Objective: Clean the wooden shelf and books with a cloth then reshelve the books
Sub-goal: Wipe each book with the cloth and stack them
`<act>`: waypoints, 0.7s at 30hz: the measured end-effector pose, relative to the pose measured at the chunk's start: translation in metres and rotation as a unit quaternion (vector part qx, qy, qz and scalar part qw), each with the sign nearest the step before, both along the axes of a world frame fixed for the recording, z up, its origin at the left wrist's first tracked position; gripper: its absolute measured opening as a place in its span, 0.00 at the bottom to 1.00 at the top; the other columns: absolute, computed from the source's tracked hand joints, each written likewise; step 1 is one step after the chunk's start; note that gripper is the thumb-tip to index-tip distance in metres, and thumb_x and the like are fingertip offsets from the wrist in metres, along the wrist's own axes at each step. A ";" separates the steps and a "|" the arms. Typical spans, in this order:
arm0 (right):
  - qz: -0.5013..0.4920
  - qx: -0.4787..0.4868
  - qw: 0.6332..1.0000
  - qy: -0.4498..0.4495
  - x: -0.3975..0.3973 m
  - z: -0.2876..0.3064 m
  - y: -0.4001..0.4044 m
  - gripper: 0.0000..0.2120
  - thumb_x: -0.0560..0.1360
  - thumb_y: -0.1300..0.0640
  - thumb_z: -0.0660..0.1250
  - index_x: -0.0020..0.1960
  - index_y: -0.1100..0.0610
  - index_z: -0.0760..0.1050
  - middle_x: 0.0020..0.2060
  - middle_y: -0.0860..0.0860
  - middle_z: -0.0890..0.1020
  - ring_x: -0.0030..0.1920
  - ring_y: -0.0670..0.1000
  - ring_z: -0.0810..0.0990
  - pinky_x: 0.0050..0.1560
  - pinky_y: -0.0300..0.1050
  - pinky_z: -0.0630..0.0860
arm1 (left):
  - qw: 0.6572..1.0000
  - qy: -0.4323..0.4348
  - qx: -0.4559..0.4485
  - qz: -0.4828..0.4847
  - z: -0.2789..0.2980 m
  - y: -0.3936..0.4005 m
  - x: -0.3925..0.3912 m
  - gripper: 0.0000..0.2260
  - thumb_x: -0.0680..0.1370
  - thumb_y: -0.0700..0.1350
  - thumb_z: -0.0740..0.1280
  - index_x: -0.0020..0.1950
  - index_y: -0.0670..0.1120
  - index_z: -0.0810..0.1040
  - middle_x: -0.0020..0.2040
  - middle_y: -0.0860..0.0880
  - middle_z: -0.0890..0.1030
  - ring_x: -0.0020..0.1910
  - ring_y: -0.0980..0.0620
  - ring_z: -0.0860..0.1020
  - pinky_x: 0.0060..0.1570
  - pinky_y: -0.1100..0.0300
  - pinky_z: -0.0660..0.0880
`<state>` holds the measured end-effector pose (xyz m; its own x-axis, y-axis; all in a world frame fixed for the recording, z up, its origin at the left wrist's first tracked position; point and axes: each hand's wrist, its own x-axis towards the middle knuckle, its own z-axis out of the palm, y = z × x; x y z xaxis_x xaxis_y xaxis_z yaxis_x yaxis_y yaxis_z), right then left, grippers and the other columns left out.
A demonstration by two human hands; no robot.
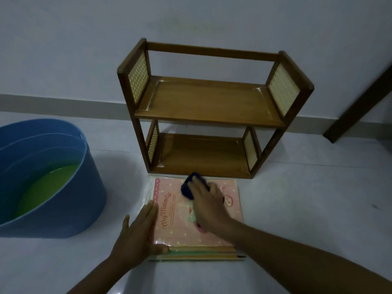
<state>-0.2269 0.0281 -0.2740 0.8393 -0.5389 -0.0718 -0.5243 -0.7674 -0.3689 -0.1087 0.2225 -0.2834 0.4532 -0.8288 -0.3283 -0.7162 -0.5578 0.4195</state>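
Your right hand (209, 200) presses a dark blue cloth (189, 187) onto the cover of the pink book (214, 230), near its far edge. The fingers lie over the bunched cloth and curl round it, so the hand is grasping the cloth. Your left hand (137, 234) lies flat with straight fingers on the left edge of the same book, the thumb along the near left corner; it is released, pressing rather than gripping.

The pink book reads "My Melody" along its left side and tops a small stack of books (203, 254) lying flat on the pale floor (307, 209). The near edges of the lower books show green and yellow beneath it. A glossy clear cover wraps the top book.

Just beyond the stack stands the wooden shelf (210, 102), upright against the wall (84, 49), its base close to the far edge of the books. It has two tiers and pale dotted panels set into its side frames. Both boards carry no books.

To your left, well apart from the stack, sits a blue tub (93, 187) holding greenish liquid. At the right edge a dark wooden post (360, 107) slants up from the floor along the wall.
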 end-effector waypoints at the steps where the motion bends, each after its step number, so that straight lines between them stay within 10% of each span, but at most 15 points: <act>1: 0.048 -0.011 0.999 0.006 -0.007 -0.002 0.019 0.36 0.74 0.62 0.66 0.76 0.50 0.54 0.77 0.50 0.55 0.72 0.62 0.58 0.72 0.61 0.59 | 1.000 -0.021 0.015 -0.010 -0.002 -0.001 0.001 0.59 0.56 0.82 0.48 0.74 0.49 0.30 0.75 0.53 0.36 0.77 0.52 0.43 0.74 0.39 0.42; 5: 0.231 -0.035 0.972 0.001 -0.028 -0.009 0.052 0.33 0.73 0.62 0.66 0.75 0.53 0.58 0.77 0.52 0.58 0.69 0.64 0.63 0.69 0.64 0.62 | 0.998 -0.050 0.024 -0.023 0.001 -0.004 0.001 0.60 0.55 0.82 0.45 0.77 0.46 0.36 0.71 0.54 0.34 0.78 0.51 0.46 0.73 0.41 0.46; 13: -0.067 -0.049 0.996 0.016 -0.041 -0.006 -0.041 0.29 0.78 0.63 0.58 0.77 0.51 0.54 0.77 0.49 0.59 0.67 0.59 0.61 0.69 0.52 0.63 | 0.997 -0.055 0.050 -0.023 -0.003 -0.004 0.001 0.61 0.52 0.82 0.41 0.74 0.48 0.30 0.78 0.51 0.37 0.78 0.50 0.47 0.74 0.41 0.44; 21: 0.206 -0.043 0.978 0.006 -0.060 -0.013 0.027 0.30 0.74 0.63 0.65 0.74 0.50 0.62 0.76 0.50 0.62 0.66 0.62 0.67 0.65 0.60 0.69 | 0.996 -0.064 0.050 -0.026 0.008 -0.005 -0.006 0.51 0.70 0.68 0.66 0.78 0.49 0.37 0.79 0.49 0.41 0.78 0.49 0.45 0.74 0.41 0.44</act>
<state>-0.2870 0.0552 -0.2868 0.9856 -0.1606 -0.0528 -0.1691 -0.9425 -0.2884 -0.1142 0.2176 -0.2758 0.4543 -0.8178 -0.3532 -0.7886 -0.5536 0.2676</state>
